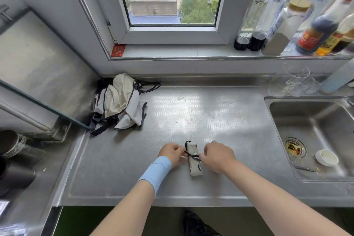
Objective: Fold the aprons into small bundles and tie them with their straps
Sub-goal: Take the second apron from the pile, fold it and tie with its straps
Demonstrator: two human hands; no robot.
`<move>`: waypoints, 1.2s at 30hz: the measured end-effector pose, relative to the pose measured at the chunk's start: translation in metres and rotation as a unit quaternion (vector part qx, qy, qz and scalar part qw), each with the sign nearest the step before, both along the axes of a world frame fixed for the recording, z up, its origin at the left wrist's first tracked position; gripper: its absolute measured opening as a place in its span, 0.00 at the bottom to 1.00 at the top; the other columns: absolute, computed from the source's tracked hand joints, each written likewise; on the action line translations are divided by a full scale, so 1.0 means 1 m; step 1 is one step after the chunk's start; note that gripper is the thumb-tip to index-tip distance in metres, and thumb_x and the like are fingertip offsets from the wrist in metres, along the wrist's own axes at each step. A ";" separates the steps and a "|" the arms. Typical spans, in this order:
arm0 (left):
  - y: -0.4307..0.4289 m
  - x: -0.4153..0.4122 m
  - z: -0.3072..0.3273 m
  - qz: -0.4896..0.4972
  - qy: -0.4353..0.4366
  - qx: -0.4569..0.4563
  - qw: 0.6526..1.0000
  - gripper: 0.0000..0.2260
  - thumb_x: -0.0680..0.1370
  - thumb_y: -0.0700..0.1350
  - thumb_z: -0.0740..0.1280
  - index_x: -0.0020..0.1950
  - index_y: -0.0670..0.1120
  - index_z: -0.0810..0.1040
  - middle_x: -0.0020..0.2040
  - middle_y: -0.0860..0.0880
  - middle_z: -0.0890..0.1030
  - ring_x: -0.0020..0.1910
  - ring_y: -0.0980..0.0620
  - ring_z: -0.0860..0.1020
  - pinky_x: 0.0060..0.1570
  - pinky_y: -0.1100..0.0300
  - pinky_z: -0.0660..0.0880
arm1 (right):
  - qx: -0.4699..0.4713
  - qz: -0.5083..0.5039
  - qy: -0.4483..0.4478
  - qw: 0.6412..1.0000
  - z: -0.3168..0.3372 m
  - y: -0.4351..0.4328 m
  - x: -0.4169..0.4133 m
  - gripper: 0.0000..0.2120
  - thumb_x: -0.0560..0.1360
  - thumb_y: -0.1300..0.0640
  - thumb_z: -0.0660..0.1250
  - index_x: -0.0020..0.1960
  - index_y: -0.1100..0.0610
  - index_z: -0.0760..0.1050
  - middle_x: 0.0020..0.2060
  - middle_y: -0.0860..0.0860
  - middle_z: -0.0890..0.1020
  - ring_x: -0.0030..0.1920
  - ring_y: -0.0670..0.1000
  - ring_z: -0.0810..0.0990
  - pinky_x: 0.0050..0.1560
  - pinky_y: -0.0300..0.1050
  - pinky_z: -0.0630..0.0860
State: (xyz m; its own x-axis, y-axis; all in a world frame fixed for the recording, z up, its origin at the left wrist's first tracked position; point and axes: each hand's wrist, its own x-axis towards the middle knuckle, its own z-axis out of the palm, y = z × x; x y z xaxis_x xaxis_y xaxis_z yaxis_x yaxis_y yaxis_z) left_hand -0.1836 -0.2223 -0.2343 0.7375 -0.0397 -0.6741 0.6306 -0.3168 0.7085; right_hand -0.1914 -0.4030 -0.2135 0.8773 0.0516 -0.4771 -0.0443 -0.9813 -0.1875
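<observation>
cream bundle [194,161] with dark spots, black strap [192,155]; pale blue wristband [157,171]; grey steel counter [210,117].

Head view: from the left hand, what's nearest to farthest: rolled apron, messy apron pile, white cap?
From the left hand:
1. Rolled apron, right beside it.
2. Messy apron pile, back left.
3. White cap, far right in the sink.

A dimpled stainless-steel worktop [210,117] fills the middle, with daylight lying on it in soft patches. Behind it a white-framed window [172,32] looks out on green trees and a low brick building. The grey sill [172,50] bears a row of sauce and oil bottles [316,32] at its right end. A steel sink basin [316,130] is sunk into the worktop on the right, with clear drinking glasses [293,80] standing behind it. A dull grey wall panel [38,59] closes the left side.
</observation>
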 end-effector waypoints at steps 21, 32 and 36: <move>0.029 -0.059 0.016 -0.251 -0.155 0.244 0.924 0.23 0.74 0.45 0.70 0.69 0.52 0.72 0.66 0.52 0.76 0.63 0.51 0.74 0.65 0.58 0.70 | 0.046 0.189 -0.091 0.977 -0.010 0.033 -0.031 0.15 0.75 0.48 0.66 0.56 0.57 0.73 0.53 0.51 0.74 0.52 0.56 0.76 0.48 0.48 0.72; 0.079 -0.018 0.114 -0.216 -0.246 0.221 0.919 0.17 0.74 0.44 0.71 0.62 0.50 0.77 0.52 0.51 0.78 0.50 0.52 0.75 0.50 0.61 0.70 | 0.369 0.042 -0.007 0.929 0.090 0.080 0.019 0.12 0.71 0.53 0.63 0.53 0.47 0.77 0.47 0.48 0.83 0.48 0.49 0.81 0.47 0.45 0.77; 0.097 0.022 0.163 -0.149 -0.271 0.235 0.922 0.22 0.72 0.43 0.71 0.65 0.56 0.77 0.52 0.55 0.79 0.51 0.55 0.76 0.52 0.63 0.70 | 0.386 0.046 -0.105 0.915 0.131 0.107 0.070 0.09 0.78 0.46 0.63 0.48 0.50 0.78 0.41 0.44 0.82 0.42 0.44 0.79 0.44 0.44 0.75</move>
